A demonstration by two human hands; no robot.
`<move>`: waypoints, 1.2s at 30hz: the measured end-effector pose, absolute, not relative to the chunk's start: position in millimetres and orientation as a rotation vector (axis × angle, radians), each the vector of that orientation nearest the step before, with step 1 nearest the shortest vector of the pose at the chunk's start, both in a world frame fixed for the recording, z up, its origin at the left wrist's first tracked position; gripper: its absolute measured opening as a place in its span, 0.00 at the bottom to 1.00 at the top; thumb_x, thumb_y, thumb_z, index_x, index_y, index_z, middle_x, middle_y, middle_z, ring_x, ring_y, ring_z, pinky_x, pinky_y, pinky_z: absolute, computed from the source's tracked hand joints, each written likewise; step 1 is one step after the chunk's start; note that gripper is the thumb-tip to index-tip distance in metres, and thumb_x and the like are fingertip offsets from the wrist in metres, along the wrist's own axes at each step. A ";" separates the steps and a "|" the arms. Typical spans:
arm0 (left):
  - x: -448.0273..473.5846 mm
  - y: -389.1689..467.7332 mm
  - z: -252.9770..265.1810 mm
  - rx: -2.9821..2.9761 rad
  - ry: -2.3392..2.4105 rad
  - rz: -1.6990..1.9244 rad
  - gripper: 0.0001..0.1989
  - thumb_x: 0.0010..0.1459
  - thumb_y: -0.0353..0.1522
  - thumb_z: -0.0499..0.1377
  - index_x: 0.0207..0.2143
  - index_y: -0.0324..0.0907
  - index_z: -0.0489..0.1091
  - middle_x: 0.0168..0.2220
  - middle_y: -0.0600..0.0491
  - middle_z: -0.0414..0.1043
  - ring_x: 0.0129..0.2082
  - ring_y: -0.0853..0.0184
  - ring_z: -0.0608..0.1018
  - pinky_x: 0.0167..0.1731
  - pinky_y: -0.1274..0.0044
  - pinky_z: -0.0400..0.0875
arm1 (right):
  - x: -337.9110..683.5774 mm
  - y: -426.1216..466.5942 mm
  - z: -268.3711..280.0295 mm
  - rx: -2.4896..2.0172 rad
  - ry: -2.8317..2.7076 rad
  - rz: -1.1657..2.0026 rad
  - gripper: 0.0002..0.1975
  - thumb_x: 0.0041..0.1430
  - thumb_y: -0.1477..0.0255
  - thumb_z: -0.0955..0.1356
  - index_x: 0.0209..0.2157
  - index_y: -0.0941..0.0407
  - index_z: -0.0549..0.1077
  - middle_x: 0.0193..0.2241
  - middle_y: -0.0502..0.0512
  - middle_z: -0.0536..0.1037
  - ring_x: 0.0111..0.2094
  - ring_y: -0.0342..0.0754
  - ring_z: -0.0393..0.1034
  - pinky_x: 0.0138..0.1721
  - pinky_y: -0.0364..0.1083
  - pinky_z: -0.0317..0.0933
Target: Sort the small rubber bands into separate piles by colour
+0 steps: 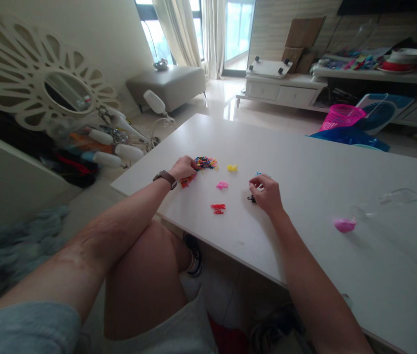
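Observation:
A pile of small mixed-colour pieces (pixel 206 162), too small to name surely, lies on the white table (pixel 226 135). My left hand (pixel 183 168) touches its left side, fingertips drawn together; what they hold is hidden. More reddish pieces (pixel 187 181) lie just under that hand. My right hand (pixel 267 192) hovers in a pinch between a few blue pieces (pixel 263 174) and some black ones (pixel 251 198); anything in its fingers is too small to make out. Between the hands sit little groups of yellow (pixel 232 168), pink (pixel 222 185) and red pieces (pixel 218 209).
To the right on the tabletop are a pink object (pixel 345 225) and a clear transparent item (pixel 399 196). Past the table's far edge stand a pink basket (pixel 343 117) and a blue tub (pixel 381 112). A white lamp (pixel 129 152) is close to the left edge.

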State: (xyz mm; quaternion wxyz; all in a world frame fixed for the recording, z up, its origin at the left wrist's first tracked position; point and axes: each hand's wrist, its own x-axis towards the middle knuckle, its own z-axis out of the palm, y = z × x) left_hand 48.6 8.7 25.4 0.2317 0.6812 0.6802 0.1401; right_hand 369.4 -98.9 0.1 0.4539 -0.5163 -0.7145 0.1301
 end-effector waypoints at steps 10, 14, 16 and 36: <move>50.8 9.9 32.0 1.871 1.889 0.449 0.07 0.44 0.28 0.67 0.30 0.39 0.81 0.23 0.51 0.76 0.26 0.67 0.74 0.28 0.79 0.66 | 369.5 -99.0 1.2 -1.274 -1.766 0.324 0.05 0.57 0.73 0.66 0.28 0.54 0.74 0.28 0.52 0.76 0.29 0.48 0.69 0.35 0.49 0.64; 49.5 10.3 36.1 1.861 1.891 0.476 0.06 0.44 0.28 0.67 0.29 0.39 0.80 0.26 0.50 0.78 0.26 0.68 0.74 0.27 0.80 0.65 | 369.5 -99.2 1.2 -1.281 -1.770 0.330 0.05 0.57 0.72 0.66 0.28 0.53 0.74 0.29 0.53 0.76 0.29 0.48 0.69 0.36 0.49 0.64; 48.1 10.5 36.8 1.855 1.882 0.481 0.05 0.45 0.29 0.67 0.29 0.39 0.81 0.27 0.49 0.79 0.27 0.68 0.75 0.27 0.80 0.65 | 369.5 -99.4 1.3 -1.286 -1.770 0.328 0.05 0.57 0.72 0.66 0.28 0.53 0.74 0.29 0.53 0.76 0.29 0.48 0.69 0.35 0.49 0.64; 42.8 10.0 34.8 1.844 1.846 0.529 0.07 0.48 0.35 0.69 0.28 0.40 0.80 0.24 0.51 0.77 0.26 0.68 0.74 0.27 0.80 0.64 | 369.4 -99.8 0.7 -1.276 -1.789 0.334 0.05 0.57 0.73 0.66 0.28 0.53 0.73 0.28 0.52 0.75 0.29 0.48 0.69 0.35 0.49 0.64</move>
